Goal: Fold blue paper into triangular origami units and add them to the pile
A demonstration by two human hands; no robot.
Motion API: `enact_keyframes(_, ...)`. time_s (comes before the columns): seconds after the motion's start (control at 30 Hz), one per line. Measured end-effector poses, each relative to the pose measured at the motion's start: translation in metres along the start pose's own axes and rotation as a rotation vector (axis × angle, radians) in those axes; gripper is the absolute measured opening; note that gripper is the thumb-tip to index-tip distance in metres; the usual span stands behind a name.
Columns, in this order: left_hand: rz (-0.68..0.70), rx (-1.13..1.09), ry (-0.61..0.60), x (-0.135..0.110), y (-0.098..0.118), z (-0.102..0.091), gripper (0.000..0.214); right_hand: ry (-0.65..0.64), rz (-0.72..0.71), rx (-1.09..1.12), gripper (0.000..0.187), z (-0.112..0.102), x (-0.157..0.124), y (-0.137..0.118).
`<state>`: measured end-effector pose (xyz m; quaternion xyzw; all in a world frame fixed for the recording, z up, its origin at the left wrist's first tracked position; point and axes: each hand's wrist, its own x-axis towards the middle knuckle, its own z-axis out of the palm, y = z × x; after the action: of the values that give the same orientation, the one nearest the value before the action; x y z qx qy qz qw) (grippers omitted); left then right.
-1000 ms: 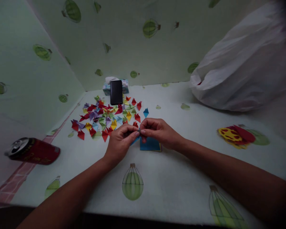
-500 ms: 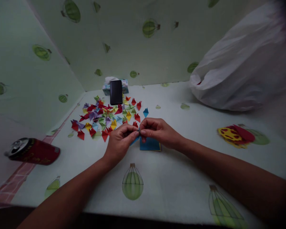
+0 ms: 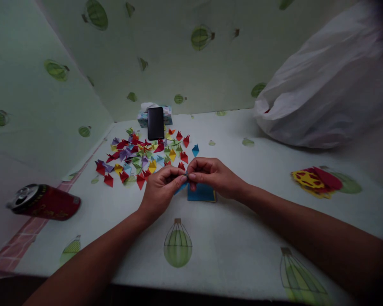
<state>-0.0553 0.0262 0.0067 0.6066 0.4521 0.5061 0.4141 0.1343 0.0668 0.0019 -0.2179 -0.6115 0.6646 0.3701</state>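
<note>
My left hand [image 3: 161, 185] and my right hand [image 3: 212, 174] meet at the middle of the table, fingertips pinched together. Between them is a small piece of folded blue paper [image 3: 180, 188], mostly hidden by my fingers. Just under my right hand lies a stack of square paper sheets [image 3: 201, 193], blue on top with a yellow edge showing. Beyond my left hand spreads a pile of small folded paper figures [image 3: 140, 157] in red, yellow, green, purple and blue. One blue folded figure [image 3: 195, 150] sits apart, behind my right hand.
A black phone [image 3: 155, 123] leans on a tissue pack [image 3: 142, 118] at the back. On the left is a red drink can [image 3: 51, 203]. A white plastic bag [image 3: 309, 97] fills the back right, with red and yellow cut pieces [image 3: 315, 180] in front of it.
</note>
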Motion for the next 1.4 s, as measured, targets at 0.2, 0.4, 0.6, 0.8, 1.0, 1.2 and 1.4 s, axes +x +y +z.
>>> enact_keyframes(0.2, 0.008, -0.003, -0.012, 0.0005, -0.0011, -0.0011, 0.005, 0.015, 0.026, 0.041, 0.028, 0.0005, -0.0010, -0.0007)
enact_keyframes(0.4, 0.027, 0.012, -0.016, -0.0002, -0.0022, -0.0010, 0.007, 0.013, 0.036, 0.048, 0.029, 0.0004, -0.0013, -0.0004)
enact_keyframes(0.6, 0.013, -0.001, -0.014, 0.0007, -0.0005, -0.0011, 0.006, 0.003, 0.038, 0.050, 0.027, -0.0002, -0.0008, 0.0008)
enact_keyframes(0.8, -0.005, -0.016, -0.016, -0.0002, 0.0014, -0.0003, 0.006, 0.009, 0.042, 0.043, 0.026, 0.0003, -0.0008, 0.0009)
enact_keyframes(1.0, -0.006, -0.007, -0.009, -0.0009, 0.0005, -0.0003, 0.007, -0.006, 0.027, 0.029, 0.028, -0.0005, -0.0010, 0.0004)
enact_keyframes(1.2, 0.006, -0.008, -0.011, -0.0005, -0.0002, -0.0004, 0.005, -0.011, 0.021, 0.022, 0.026, -0.0010, 0.0004, 0.0010)
enact_keyframes(1.4, -0.016, -0.026, -0.010, -0.0018, -0.0020, -0.0010, 0.006, -0.011, 0.002, -0.011, 0.019, -0.0011, 0.0001, 0.0000)
